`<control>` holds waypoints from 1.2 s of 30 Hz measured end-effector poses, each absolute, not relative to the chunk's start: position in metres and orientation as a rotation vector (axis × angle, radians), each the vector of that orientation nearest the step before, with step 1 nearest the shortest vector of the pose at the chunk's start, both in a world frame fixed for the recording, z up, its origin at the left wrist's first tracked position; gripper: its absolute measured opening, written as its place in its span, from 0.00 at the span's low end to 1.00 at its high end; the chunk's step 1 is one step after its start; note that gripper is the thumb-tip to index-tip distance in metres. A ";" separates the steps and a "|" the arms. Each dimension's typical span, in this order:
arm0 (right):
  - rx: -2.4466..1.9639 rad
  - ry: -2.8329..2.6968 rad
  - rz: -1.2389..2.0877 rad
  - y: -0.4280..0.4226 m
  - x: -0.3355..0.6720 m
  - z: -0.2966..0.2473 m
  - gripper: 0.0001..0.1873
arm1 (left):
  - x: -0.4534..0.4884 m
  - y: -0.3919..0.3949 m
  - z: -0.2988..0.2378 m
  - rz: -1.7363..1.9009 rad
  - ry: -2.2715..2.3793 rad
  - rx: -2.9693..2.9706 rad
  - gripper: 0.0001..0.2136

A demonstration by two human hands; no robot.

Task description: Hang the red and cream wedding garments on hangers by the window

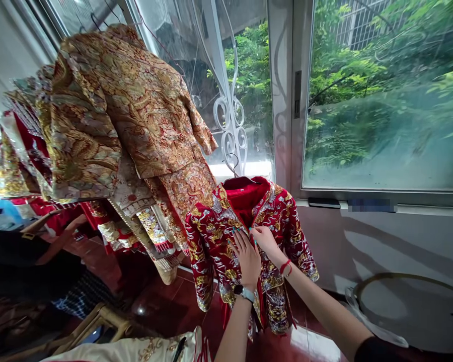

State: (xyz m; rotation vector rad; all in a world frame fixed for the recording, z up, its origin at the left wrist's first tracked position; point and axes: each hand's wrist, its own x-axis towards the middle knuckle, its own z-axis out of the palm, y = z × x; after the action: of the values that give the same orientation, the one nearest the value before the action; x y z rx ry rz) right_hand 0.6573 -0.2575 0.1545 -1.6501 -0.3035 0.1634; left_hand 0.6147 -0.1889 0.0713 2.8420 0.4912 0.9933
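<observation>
A red embroidered jacket [219, 256] with gold and silver patterns hangs in front of me on a hanger [235, 166], its collar parted at the top. Spread over the chest is my left hand [248, 259], fingers stretched out and lying on the cloth; a watch is on that wrist. Just beside it, my right hand [267, 243] has its fingers closed on the jacket's front edge, below the collar. A red cord bracelet circles the right wrist. The exact bit of cloth between the right fingertips is partly hidden.
Gold embroidered garments [151, 105] hang on the left. A person in dark clothing [33, 256] is at the far left. Cream embroidered fabric [147, 349] lies near a wooden chair [94, 327] below. A round hoop-like frame [411, 311] stands right, under the window [385, 100].
</observation>
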 end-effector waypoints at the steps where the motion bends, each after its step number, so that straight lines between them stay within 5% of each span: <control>1: -1.648 -0.305 0.162 -0.256 0.662 0.161 0.15 | 0.615 -0.189 0.069 1.005 0.499 2.840 0.30; 30: -1.548 -0.373 -0.013 -0.229 0.682 0.240 0.20 | 0.626 -0.179 0.017 0.901 0.610 2.494 0.30; 36: -1.911 -0.680 -0.296 -0.336 0.757 0.237 0.21 | 0.578 -0.104 0.109 1.366 0.451 2.347 0.36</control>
State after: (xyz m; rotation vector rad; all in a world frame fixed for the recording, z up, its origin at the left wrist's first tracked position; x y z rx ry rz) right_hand 0.7567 -0.3357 0.2374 -1.9112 -0.6802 -0.2958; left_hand 0.5779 -0.1042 0.1085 2.3465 0.4514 1.3659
